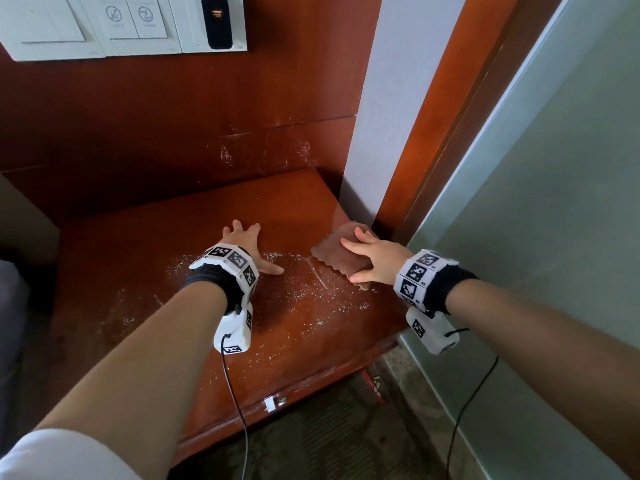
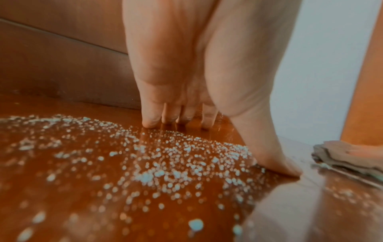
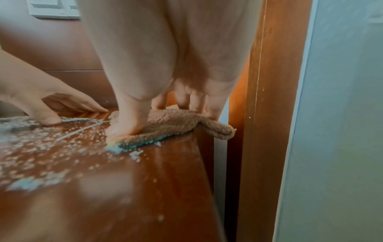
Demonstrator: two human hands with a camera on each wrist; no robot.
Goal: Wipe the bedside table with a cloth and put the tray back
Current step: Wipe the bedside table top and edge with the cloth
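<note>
The bedside table (image 1: 138, 258) is glossy reddish wood, and white crumbs (image 1: 304, 306) lie scattered over its near half. My left hand (image 1: 247, 247) lies flat on the top with fingers spread, just past the crumbs (image 2: 155, 163). My right hand (image 1: 370, 258) presses a folded brown cloth (image 1: 332, 252) onto the table's right edge, fingers straight on top and thumb along its near side. In the right wrist view the cloth (image 3: 176, 124) hangs slightly over the edge, with crumbs gathered at its front. No tray is in view.
A white wall column (image 1: 374, 133) and a wooden frame (image 1: 433, 133) stand right behind the cloth. A frosted glass panel (image 1: 554, 202) closes off the right side. Wall switches (image 1: 121, 26) and a black plug-in device (image 1: 216, 20) are above. Carpet (image 1: 311, 438) lies below.
</note>
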